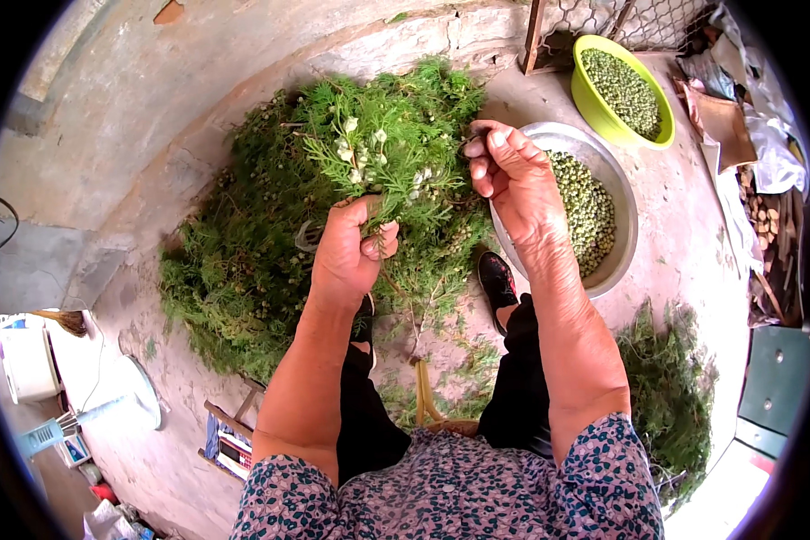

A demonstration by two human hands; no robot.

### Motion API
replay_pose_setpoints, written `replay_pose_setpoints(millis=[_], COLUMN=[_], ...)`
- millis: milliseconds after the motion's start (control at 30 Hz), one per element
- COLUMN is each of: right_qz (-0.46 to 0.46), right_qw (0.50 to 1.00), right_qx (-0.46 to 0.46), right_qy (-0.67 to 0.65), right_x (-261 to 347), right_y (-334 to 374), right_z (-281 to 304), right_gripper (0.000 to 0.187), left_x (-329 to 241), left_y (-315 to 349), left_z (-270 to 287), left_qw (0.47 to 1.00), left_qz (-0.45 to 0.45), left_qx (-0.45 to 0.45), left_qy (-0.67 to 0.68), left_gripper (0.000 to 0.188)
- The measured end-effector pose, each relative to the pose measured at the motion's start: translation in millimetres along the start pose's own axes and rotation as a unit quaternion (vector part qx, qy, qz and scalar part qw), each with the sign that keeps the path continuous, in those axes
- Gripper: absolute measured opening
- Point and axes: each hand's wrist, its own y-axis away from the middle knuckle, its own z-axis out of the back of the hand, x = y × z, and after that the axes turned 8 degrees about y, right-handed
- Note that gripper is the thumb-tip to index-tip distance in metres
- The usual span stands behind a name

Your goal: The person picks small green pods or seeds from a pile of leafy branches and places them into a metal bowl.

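Note:
My left hand is closed around the stem of a leafy evergreen sprig, which carries pale green cones near its tip. To the right of the sprig, my right hand has its fingers curled together, and what they hold, if anything, does not show. Below that hand, and partly hidden by its forearm, sits a wide metal bowl with many small green cones in it. A large heap of cut evergreen branches spreads on the floor beneath and left of my left hand.
A lime-green basin of green cones stands at the far right by a metal lattice. More cut greenery lies at the lower right. Close to my shoe is the metal bowl. A pedestal fan and a small stool are at the left.

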Motion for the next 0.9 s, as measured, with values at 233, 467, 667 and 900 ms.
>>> replay_pose_setpoints(millis=[233,467,667,900], right_qz=[-0.041,-0.027,-0.013,-0.109], right_qw=[0.975,0.963,0.998,0.983], right_qx=[0.088,0.121,-0.056,0.074], right_qy=[0.199,0.237,0.024,-0.126], right_x=[-0.8,-6.2,-3.0,-7.7], right_y=[7.5,14.0,-0.9,9.8], right_z=[-5.8,-13.1,3.3,0.1], right_gripper=[0.016,0.015,0.007,0.009], left_x=[1.8,4.6,9.7,2.4], left_y=[-1.7,-1.5,-0.8,-6.9], left_z=[2.3,3.2,10.9,13.3], left_qw=[1.0,1.0,0.991,0.95], left_qz=[0.01,0.016,0.036,0.039], left_qx=[0.012,-0.005,0.109,0.212], left_qy=[-0.014,-0.024,0.069,0.224], left_gripper=[0.014,0.014,0.016,0.022])
